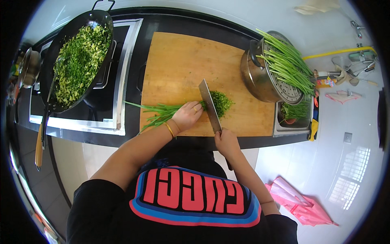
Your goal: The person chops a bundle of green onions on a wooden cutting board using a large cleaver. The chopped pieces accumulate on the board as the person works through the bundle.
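Note:
On the wooden cutting board (191,61) lies a bunch of long green chives (156,113), its leafy ends pointing left. My left hand (188,115) is closed over the bunch near its cut end, with the fingers bent beside the blade. In my right hand (227,143) is a cleaver (210,106), gripped by its handle, the blade standing across the chives. A small heap of chopped chives (222,103) rests just right of the blade, partly hidden behind it.
A black wok (103,24) with chopped greens and yellow bits stands on the left stove. At the right, a steel pot (254,83) carries a steamer tray with whole chives (286,61). More chives lie in the sink (293,110). A pink umbrella (302,205) is on the floor.

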Motion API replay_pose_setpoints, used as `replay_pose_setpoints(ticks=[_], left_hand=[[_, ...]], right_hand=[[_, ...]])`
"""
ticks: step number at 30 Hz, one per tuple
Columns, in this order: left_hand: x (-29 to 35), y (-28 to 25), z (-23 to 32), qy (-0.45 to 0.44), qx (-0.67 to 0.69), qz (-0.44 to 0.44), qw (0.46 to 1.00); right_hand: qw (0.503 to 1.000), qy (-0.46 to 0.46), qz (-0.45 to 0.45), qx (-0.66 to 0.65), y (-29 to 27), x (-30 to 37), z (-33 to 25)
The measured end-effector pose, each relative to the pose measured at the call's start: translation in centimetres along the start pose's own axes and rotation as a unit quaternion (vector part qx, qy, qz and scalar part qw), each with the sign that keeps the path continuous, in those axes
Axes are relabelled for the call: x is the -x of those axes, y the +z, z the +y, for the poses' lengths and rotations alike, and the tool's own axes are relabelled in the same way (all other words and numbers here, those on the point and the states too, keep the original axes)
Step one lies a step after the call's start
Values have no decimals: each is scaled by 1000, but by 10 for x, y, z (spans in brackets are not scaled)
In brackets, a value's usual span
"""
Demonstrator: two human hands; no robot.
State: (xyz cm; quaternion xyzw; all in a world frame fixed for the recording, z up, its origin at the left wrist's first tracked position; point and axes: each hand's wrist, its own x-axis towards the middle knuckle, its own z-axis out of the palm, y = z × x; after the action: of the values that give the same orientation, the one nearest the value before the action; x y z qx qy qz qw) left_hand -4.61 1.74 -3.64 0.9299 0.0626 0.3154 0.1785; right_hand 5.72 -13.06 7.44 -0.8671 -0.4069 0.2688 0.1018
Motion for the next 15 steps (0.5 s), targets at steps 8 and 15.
replay_pose_setpoints(ticks=[8,15], left_hand=[[3,0,1,10,-8,-12,1000],[-8,-6,5,-18,-23,-75,997]], right_hand=[[1000,5,2,20,19,-19,-9],[997,-30,70,-29,31,-58,-7]])
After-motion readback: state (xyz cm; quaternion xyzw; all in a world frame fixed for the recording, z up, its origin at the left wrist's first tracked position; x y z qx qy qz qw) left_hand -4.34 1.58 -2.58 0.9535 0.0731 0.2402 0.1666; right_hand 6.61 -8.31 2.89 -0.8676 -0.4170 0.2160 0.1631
